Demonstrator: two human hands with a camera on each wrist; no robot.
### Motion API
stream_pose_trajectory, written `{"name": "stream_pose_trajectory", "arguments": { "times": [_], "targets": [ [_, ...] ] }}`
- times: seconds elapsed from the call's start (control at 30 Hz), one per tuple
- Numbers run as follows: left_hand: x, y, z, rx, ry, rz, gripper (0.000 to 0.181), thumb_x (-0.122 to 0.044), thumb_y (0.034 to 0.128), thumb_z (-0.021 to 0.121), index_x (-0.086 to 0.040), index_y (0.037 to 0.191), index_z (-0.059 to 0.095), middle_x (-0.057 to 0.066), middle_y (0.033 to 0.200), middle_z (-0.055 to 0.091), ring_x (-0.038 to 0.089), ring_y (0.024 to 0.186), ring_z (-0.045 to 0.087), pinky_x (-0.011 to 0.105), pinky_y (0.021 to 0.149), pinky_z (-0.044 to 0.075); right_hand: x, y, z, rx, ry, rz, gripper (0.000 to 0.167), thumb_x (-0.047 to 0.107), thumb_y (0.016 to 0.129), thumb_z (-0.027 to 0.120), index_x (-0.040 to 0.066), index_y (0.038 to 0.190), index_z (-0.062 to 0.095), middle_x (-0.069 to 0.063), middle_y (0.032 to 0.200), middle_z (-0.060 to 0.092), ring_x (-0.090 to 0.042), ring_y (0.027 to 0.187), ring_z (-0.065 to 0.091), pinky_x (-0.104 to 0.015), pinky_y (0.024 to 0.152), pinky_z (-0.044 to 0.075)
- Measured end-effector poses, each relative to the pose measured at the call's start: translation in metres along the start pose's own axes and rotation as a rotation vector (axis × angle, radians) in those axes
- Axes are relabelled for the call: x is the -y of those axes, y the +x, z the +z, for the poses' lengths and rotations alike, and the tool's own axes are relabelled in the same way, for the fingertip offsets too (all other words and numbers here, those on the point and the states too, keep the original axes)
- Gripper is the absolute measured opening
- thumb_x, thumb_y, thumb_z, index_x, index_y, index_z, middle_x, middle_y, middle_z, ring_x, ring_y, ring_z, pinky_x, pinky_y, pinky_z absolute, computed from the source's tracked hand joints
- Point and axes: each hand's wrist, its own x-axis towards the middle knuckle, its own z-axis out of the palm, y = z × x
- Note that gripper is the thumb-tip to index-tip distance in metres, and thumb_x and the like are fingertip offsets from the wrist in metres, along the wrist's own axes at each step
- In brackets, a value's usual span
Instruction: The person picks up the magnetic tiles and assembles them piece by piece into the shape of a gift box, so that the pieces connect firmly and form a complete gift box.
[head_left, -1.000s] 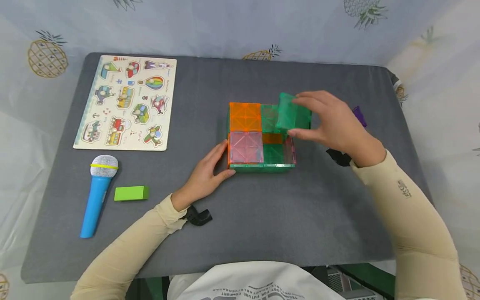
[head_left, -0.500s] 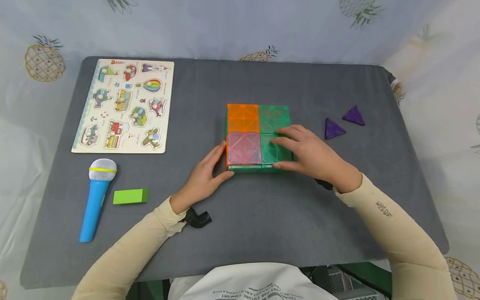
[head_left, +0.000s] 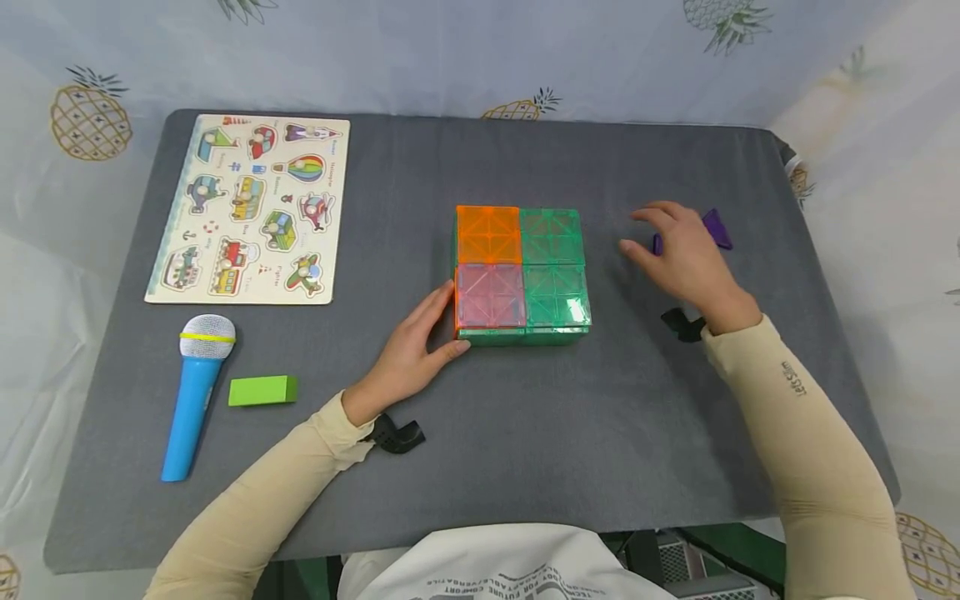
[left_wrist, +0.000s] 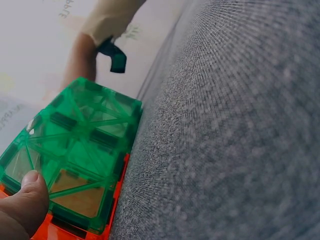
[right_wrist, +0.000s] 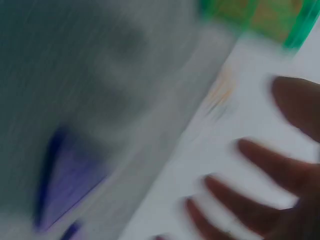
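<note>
A low box of translucent magnetic tiles sits mid-table, its top made of one orange, one pink and two green squares. My left hand rests against its left side, fingers along the edge and thumb at the front corner. The left wrist view shows that thumb touching the green side tiles. To the right of the box, my right hand hovers with spread fingers and holds nothing. Beneath and behind it lie two purple triangular tiles, one mostly hidden. A purple triangle appears blurred in the right wrist view.
A wooden picture puzzle board lies at the back left. Nearer on that side are a blue toy microphone and a lime green block. The grey table ends at a patterned curtain.
My right hand set a green piece onto the open front right part of the box, let go, and moved right over the purple triangles. The left hand stayed at the box.
</note>
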Motion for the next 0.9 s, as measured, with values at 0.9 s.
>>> {"name": "stream_pose_trajectory", "arguments": {
  "times": [0.9],
  "targets": [
    [-0.001, 0.0, -0.001, 0.0, -0.001, 0.001, 0.083, -0.023, 0.088, 0.071, -0.007, 0.153, 0.022, 0.014, 0.157, 0.028, 0.028, 0.143, 0.031, 0.046, 0.114, 0.029, 0.086, 0.015, -0.036, -0.06, 0.092, -0.005, 0.021, 0.028, 0.089, 0.07, 0.009, 0.097, 0.072, -0.01, 0.092, 0.069, -0.02, 0.075, 0.053, -0.029, 0.064, 0.04]
  ]
}}
